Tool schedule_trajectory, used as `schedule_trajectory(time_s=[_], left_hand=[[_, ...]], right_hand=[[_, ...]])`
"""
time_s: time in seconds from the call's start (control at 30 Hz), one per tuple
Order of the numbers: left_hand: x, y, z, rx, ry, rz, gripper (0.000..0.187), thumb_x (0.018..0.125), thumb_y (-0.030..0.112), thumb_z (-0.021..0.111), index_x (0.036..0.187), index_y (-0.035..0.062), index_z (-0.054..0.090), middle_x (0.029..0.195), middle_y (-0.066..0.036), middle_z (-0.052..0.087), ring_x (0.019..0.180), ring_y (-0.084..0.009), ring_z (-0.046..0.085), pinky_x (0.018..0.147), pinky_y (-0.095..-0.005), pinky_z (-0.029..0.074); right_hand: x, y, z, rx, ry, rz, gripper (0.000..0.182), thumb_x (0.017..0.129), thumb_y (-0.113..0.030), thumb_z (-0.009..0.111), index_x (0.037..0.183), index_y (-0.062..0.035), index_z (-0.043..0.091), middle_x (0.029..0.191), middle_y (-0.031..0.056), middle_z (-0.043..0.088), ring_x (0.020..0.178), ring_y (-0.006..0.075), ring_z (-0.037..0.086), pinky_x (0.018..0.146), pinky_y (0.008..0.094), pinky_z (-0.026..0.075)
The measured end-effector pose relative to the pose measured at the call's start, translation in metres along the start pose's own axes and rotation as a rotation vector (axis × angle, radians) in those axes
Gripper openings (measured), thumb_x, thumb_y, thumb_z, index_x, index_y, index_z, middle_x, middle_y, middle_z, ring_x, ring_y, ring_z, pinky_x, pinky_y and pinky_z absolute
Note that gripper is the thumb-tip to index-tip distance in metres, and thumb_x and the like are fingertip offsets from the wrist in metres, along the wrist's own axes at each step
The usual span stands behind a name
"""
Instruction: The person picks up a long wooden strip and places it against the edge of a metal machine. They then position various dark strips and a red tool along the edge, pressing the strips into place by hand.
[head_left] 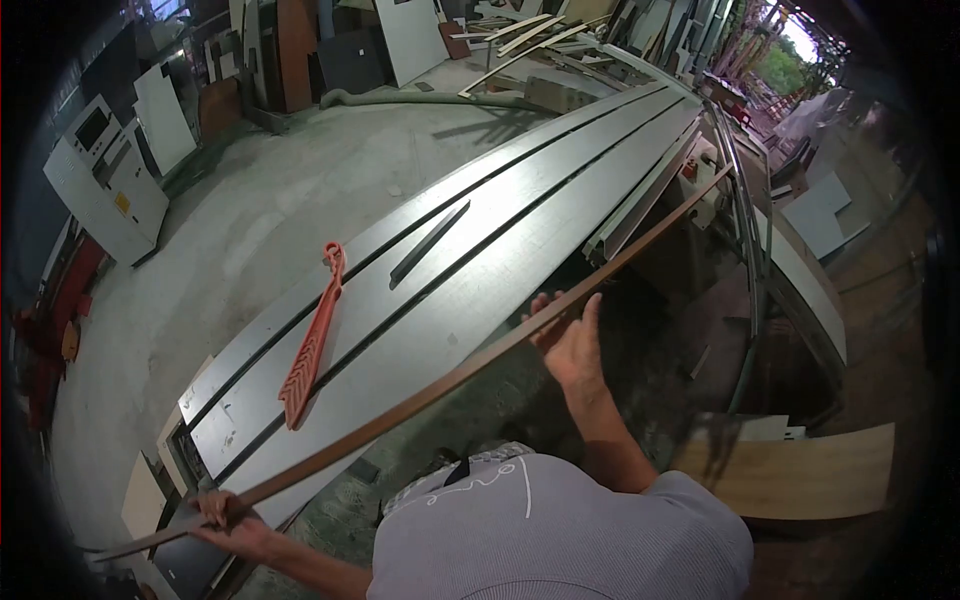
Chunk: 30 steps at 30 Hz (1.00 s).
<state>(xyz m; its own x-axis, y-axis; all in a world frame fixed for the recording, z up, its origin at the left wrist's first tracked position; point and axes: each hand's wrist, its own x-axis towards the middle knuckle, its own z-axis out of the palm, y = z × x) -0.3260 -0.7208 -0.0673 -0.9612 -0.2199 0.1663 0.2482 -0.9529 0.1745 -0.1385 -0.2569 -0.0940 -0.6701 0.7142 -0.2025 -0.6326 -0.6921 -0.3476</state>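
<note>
A long, narrow brown wooden strip [430, 397] runs diagonally across my front, from the lower left to the upper right. Near its lower-left end, my left hand [232, 526] is closed around it. Farther along, the strip lies across the palm of my right hand [573, 348], with fingers on the far side and the thumb pointing up. Beyond the strip stretches a long grey metal table [520, 235] with dark lengthwise grooves. A red push stick [313, 345] with a ridged face rests on it. Close by lies a short dark strip [430, 245].
Right of the table, metal rails [745, 210] run lengthwise. A curved light wood panel [800, 470] sits at the lower right. At the left stands a white machine cabinet [110, 185]. Boards [405, 40] lean at the back, near scattered wood offcuts [530, 40].
</note>
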Motion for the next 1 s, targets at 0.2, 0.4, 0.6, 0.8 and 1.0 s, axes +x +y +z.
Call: schedule_trajectory(time_s=[0.2, 0.4, 0.6, 0.8, 1.0], left_hand=[[0.02, 0.079, -0.073, 0.226, 0.19, 0.164, 0.053, 0.094, 0.045, 0.036, 0.107, -0.0058, 0.041, 0.065, -0.003, 0.032, 0.053, -0.0117, 0.032, 0.051, -0.0236, 0.034], [0.047, 0.157, -0.136, 0.679, 0.325, 0.337, 0.06, 0.094, 0.049, 0.031, 0.114, -0.0072, 0.04, 0.066, -0.002, 0.035, 0.056, -0.0117, 0.035, 0.057, -0.0238, 0.038], [0.083, 0.23, -0.178, 0.889, 0.291, 0.364, 0.069, 0.091, 0.056, 0.029, 0.112, -0.0088, 0.039, 0.069, -0.002, 0.035, 0.057, -0.0147, 0.037, 0.064, -0.0266, 0.041], [0.171, 0.325, -0.22, 0.625, 0.156, 0.192, 0.061, 0.09, 0.052, 0.028, 0.102, -0.0041, 0.049, 0.059, -0.001, 0.036, 0.056, -0.015, 0.041, 0.068, -0.0277, 0.042], [0.21, 0.37, -0.203, 0.686, 0.011, 0.092, 0.032, 0.091, 0.028, 0.035, 0.081, -0.001, 0.044, 0.065, -0.002, 0.043, 0.061, -0.0126, 0.044, 0.074, -0.0264, 0.043]], right_hand=[[-0.009, 0.001, -0.001, -0.095, 0.012, 0.111, 0.029, 0.089, -0.033, 0.056, 0.095, -0.005, 0.052, 0.097, 0.0136, 0.056, 0.098, 0.0269, 0.054, 0.089, 0.0421, 0.045], [-0.038, 0.039, 0.015, -0.146, 0.064, 0.305, 0.013, 0.095, -0.019, 0.042, 0.101, -0.0085, 0.045, 0.109, 0.0133, 0.052, 0.11, 0.0283, 0.049, 0.094, 0.0423, 0.039], [-0.065, 0.062, 0.036, -0.377, -0.073, 0.525, 0.021, 0.097, -0.028, 0.037, 0.108, -0.0112, 0.043, 0.125, 0.0093, 0.045, 0.119, 0.0245, 0.041, 0.1, 0.0421, 0.034], [-0.08, 0.093, 0.041, -0.386, -0.175, 0.776, 0.041, 0.095, -0.035, 0.042, 0.127, -0.0112, 0.039, 0.132, 0.01, 0.041, 0.121, 0.022, 0.038, 0.102, 0.0421, 0.032], [-0.081, 0.107, 0.068, -0.445, -0.398, 0.932, 0.047, 0.094, -0.04, 0.042, 0.124, -0.0036, 0.044, 0.115, 0.0129, 0.049, 0.114, 0.0248, 0.049, 0.105, 0.0356, 0.034]])
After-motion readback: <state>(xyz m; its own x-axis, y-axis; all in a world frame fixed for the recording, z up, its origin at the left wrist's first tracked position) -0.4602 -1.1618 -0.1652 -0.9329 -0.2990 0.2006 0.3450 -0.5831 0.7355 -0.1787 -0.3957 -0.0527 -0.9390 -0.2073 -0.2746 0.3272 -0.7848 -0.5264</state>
